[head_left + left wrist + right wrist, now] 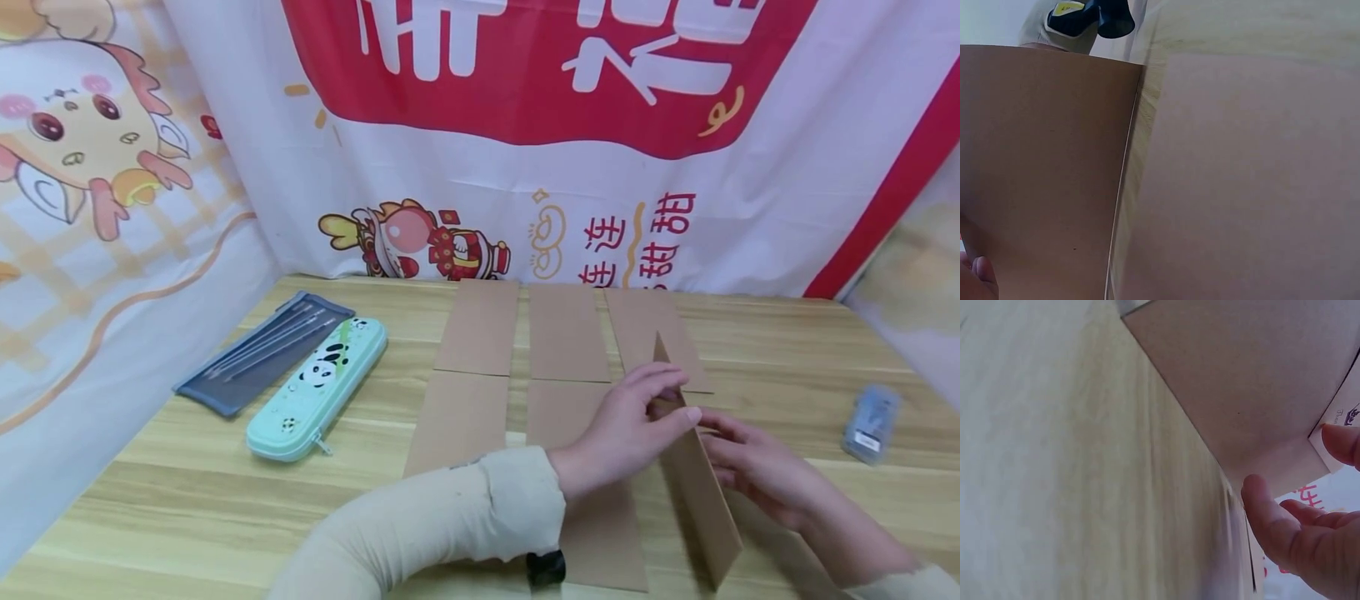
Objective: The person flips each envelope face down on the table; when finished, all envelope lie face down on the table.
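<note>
My left hand [630, 425] pinches a thin, stiff brown card sheet [701, 500] near its far upper edge, thumb over the top. The sheet stands tilted on its long edge above the table. Beside its right face is my right hand [772, 471], fingers loosely bent and fingertips right at the card. In the right wrist view, the right hand [1316, 544] is by the card's lower corner, where small dark print shows on a pale part. The left wrist view shows the brown face [1041, 156] and a fingertip [985, 269] at its lower left.
Several matching brown sheets [562, 333] lie in rows on the wooden table [187, 500]. A mint panda pencil case [318, 392] and a blue mesh pouch [262, 350] with pencils are at left. A small blue box [872, 423] sits at right. Printed cloth [450, 167] hangs behind.
</note>
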`<control>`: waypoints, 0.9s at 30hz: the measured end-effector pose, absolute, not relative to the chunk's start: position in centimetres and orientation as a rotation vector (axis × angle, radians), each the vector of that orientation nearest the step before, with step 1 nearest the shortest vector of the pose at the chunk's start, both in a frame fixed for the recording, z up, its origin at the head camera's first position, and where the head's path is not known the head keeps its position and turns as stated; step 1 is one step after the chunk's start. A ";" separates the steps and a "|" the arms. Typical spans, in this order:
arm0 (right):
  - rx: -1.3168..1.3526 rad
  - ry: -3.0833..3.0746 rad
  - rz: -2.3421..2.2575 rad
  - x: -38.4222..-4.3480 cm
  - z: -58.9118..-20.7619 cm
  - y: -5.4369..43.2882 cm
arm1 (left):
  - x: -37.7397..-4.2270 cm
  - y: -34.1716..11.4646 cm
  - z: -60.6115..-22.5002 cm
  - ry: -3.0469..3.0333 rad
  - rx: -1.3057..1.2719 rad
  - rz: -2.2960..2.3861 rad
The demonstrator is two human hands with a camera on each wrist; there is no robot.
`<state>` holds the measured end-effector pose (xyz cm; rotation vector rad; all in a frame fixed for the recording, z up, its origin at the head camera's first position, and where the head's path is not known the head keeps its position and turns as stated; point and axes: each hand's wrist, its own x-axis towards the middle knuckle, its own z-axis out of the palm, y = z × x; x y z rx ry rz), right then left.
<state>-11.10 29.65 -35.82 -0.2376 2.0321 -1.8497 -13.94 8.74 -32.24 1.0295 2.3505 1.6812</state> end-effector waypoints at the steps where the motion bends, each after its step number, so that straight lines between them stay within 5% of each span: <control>1: -0.230 2.052 -1.851 -11.0 -35.7 29.7 | -14.0 8.9 -32.3 2.352 1.037 1.683; 12: 0.025 2.370 -2.034 -8.9 -33.6 27.9 | -14.1 9.9 -32.2 2.385 1.064 1.691; 27: -0.148 2.512 -2.111 -8.0 -33.2 25.3 | -13.9 9.3 -31.9 2.372 1.036 1.646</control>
